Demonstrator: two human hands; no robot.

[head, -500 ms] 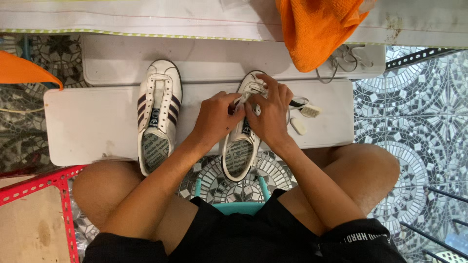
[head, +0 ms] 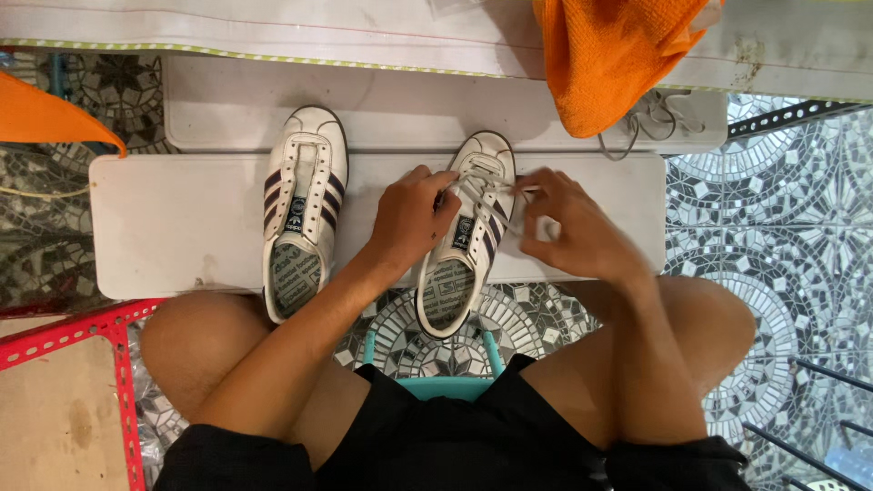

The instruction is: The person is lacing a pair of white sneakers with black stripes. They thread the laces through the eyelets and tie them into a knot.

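Your left hand (head: 414, 223) and right hand (head: 573, 232) are bare, without gloves, rings or a watch. Your forearms are uncovered to the elbow, with no sleeve in view. You wear black shorts (head: 455, 436) of a finely textured fabric; your knees and thighs are bare.

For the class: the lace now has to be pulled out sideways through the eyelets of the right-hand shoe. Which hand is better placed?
The right hand: it pinches the lace, while the left hand rests on the shoe.
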